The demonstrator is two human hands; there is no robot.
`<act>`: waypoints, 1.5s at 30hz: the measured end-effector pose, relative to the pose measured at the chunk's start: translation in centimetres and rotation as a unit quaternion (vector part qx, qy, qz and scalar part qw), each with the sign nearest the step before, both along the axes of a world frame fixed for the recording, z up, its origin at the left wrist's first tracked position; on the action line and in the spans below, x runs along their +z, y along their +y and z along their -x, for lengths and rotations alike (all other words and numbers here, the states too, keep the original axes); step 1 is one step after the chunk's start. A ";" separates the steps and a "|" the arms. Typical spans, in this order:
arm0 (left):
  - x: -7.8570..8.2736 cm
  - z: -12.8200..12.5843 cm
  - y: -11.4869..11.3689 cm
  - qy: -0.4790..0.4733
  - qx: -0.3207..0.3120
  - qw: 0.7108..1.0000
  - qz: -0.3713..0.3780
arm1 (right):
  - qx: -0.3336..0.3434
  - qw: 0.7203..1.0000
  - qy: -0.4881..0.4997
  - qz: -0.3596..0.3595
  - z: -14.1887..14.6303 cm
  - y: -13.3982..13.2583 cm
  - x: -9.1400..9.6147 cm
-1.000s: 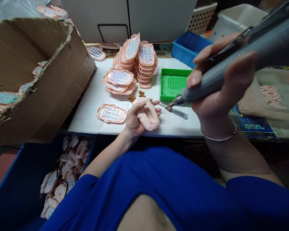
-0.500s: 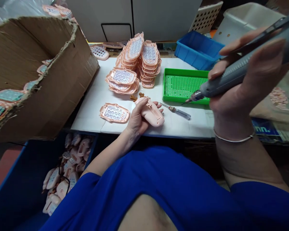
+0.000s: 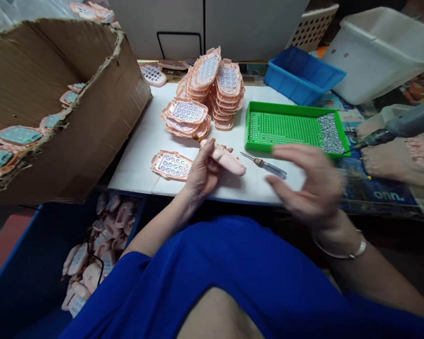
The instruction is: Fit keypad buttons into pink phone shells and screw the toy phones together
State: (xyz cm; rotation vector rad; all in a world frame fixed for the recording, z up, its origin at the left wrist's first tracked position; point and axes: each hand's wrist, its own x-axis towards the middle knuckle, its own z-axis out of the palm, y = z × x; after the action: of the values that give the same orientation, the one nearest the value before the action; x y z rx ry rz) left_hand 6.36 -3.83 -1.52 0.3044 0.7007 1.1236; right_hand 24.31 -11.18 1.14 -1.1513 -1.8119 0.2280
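Note:
My left hand (image 3: 202, 176) is wrapped round a pink plastic toy phone (image 3: 228, 161), tilted on its side above the white table. My right hand (image 3: 309, 188), blurred by motion, has thumb and fingers apart with nothing between them. It is nearest a small screwdriver (image 3: 265, 165) with a clear handle, lying on the table. Off to the right, a grey electric screwdriver (image 3: 403, 127) hangs free of my hand, its bit pointing down left. A pink phone shell with a keypad (image 3: 172, 165) lies beside my left hand, partly covered by it.
Keypad shells stand in stacks (image 3: 229, 89) at the back. A green tray (image 3: 286, 147) holds many small screws at its right end. Behind it sit a blue bin (image 3: 302, 80) and a white tub (image 3: 378, 61). A cardboard box (image 3: 92, 117) stands left; a blue crate of phones (image 3: 31, 263) is below.
My right hand has let go of the electric screwdriver and moved down and left, opening. The screwdriver now hangs farther right. My left hand has rolled the toy phone onto its side.

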 end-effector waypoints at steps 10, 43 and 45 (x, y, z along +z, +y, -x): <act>-0.4 0.5 -0.2 -0.003 -0.100 0.994 -0.049 | 0.070 0.990 -0.122 0.032 1.2 3.0 -1.9; 0.9 1.2 -2.2 0.069 -0.138 0.985 -0.073 | 0.195 0.963 -0.030 0.182 0.2 2.4 0.2; 0.8 1.3 -2.2 0.060 -0.142 0.986 -0.072 | 0.185 0.960 -0.012 0.212 0.4 2.3 0.4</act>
State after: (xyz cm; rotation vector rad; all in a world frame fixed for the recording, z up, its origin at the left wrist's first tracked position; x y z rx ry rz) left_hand 5.05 -6.01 -0.67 0.5798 0.6592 0.8901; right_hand 23.92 -8.85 1.53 -1.0887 -2.0500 0.8594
